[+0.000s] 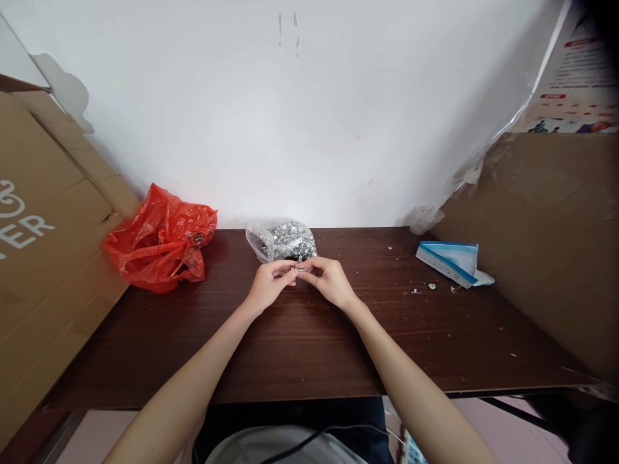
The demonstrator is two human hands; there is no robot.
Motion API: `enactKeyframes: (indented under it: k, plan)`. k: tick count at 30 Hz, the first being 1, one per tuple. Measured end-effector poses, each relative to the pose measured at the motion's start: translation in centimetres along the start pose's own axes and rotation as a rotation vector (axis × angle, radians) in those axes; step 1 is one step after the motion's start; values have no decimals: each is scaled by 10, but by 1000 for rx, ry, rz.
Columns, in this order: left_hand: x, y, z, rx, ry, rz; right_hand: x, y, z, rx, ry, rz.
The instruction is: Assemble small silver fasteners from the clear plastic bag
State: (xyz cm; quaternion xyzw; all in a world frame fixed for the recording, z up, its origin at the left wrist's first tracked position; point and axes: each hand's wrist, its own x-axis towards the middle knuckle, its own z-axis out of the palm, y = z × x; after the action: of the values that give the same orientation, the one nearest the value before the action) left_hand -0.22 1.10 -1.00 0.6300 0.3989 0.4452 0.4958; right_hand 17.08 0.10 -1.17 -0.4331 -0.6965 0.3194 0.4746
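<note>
My left hand [268, 285] and my right hand [333, 281] meet over the middle of the table, fingertips almost touching. Both are closed in a pinch around a small silvery metal piece [301, 269], mostly covered by the fingers; its exact kind is too small to make out. Just behind the fingertips lies a clear plastic bag [261, 235], its mouth toward the left. Many small shiny metal parts [294, 237] fill it, some of them round-headed.
A crumpled red plastic bag [162, 238] lies at the back left beside a cardboard box [48, 212]. On the right are a blue and white packet [447, 261], white scraps [432, 286] and another cardboard box [541, 238]. A white wall [309, 129] closes off the dark wooden table [300, 348].
</note>
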Motion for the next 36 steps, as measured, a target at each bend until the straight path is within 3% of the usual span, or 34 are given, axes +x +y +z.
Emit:
enactKeyframes:
  k: [10, 17, 32, 36]
  plan:
    - [-2, 14, -4, -221, 39, -125, 0, -4, 2, -29, 87, -155]
    - [-3, 26, -8, -204, 30, -118, -1, -13, 1, -65, 103, -248]
    - [-4, 25, -6, -272, 62, -181, -3, -13, 0, -183, 51, -284]
    - [-5, 28, -5, -247, 20, -169, -4, -12, 0, -171, 44, -271]
